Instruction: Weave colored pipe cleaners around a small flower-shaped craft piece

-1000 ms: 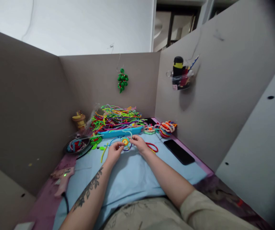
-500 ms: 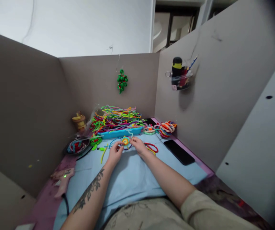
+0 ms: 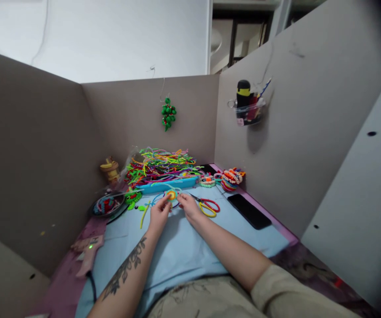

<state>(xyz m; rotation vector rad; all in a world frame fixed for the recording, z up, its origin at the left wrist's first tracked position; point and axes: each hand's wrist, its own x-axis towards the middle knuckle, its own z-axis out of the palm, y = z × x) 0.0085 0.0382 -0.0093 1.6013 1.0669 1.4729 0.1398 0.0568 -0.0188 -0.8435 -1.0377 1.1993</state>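
Note:
Between my two hands is a small coiled pipe-cleaner disc (image 3: 172,194), orange and yellow in the middle with a pale teal outer ring. My left hand (image 3: 160,212) pinches its left lower edge with thumb and fingers. At its right edge, the fingers of my right hand (image 3: 189,206) are closed on the pale teal pipe cleaner, a loose length of which arcs above the disc. Scissors (image 3: 209,208) with red and yellow handles lie just right of my right hand. Loose blue pipe cleaners lie behind my left hand, and a yellow-green pipe cleaner (image 3: 144,215) lies left of it.
A blue tray (image 3: 167,185) heaped with colourful pipe cleaners (image 3: 160,163) stands at the back. A black phone (image 3: 249,211) lies to the right. At left are a bowl (image 3: 123,206), a green pipe-cleaner figure (image 3: 132,197) and a pink glue gun (image 3: 89,256). Grey panels enclose the table.
The loose teal strand has swung from upright at my right fingers to an arc over the disc. My right hand has shifted slightly left and down, leaving more of the scissors visible.

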